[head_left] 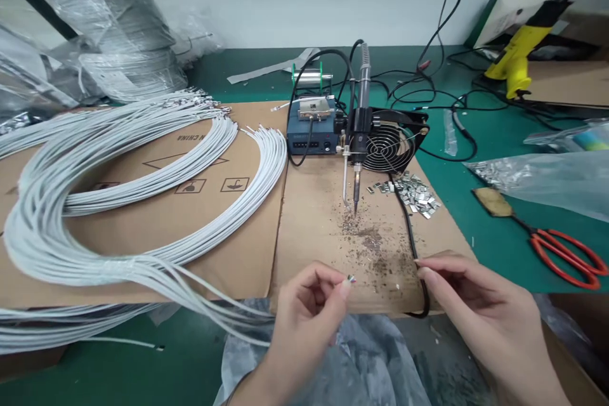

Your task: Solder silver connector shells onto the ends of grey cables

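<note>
We see the left hand low in the centre of the frame, thumb and forefinger pinched on a tiny metal clip, which sits just above the near edge of the cardboard sheet. A thin white wire runs in from the lower left toward that hand; whether it reaches the clip we can't quite tell. The right hand sits at the lower right, fingers loosely curled and spread, gripping nothing, its fingertips just beside the black cable. Above, at the middle of the frame, the soldering iron hangs tip-down in its stand over scorched, speckled cardboard, with a small fan right behind it. A heap of metal clips lies just right of the tip. The white wire bundle loops across the left half, and red scissors lie on the green mat at the right edge.
</note>
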`<state>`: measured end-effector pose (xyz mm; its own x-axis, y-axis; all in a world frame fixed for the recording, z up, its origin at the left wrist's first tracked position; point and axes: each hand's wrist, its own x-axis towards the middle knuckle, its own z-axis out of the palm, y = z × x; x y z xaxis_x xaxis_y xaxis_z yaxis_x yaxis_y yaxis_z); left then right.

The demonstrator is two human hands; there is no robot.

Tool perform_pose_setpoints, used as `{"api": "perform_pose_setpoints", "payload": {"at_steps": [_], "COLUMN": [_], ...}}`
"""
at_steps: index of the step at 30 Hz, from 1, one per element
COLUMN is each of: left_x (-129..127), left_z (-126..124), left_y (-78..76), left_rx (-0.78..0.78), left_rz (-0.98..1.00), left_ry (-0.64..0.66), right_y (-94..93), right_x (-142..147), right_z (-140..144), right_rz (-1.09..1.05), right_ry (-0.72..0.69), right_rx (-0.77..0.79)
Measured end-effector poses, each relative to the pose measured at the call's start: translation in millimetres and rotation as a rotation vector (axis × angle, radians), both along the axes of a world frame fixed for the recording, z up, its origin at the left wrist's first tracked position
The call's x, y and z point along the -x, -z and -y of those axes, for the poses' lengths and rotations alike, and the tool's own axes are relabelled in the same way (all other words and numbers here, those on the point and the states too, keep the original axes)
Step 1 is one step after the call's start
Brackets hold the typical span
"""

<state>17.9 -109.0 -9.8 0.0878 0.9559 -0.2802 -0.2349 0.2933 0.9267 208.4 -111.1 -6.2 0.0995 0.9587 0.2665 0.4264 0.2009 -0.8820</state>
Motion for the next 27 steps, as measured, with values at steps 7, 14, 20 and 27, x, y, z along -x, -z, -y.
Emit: {"api": "perform_pose_setpoints", "payload": {"at_steps": [7, 14, 20, 27], "left_x": [-5.8, -12.3, -8.5, -6.2], "left_z": [-5.6, -2.9, -3.4, -3.3], "left_y": [-2.6, -13.4, -4.7, -2.9], "left_rx": [0.009, 0.058, -0.007, -0.016], "left_rz": [0.035, 0.011, 0.015, 0.022], "left_ry": [-0.001, -0.121, -0.038, -0.001], "right_y": [6.1, 14.1, 17.0, 12.4], "right_x": [33.0, 61.6, 57.0, 56.7], "right_z": [0.2, -3.4, -5.9, -5.4], "right_rz": [-0.143, -0.439, -0.436, -0.419], "right_ry": [-0.145, -0.088, -0.176, -0.182], "right_rx": [0.131, 0.261, 0.192, 0.152]}}
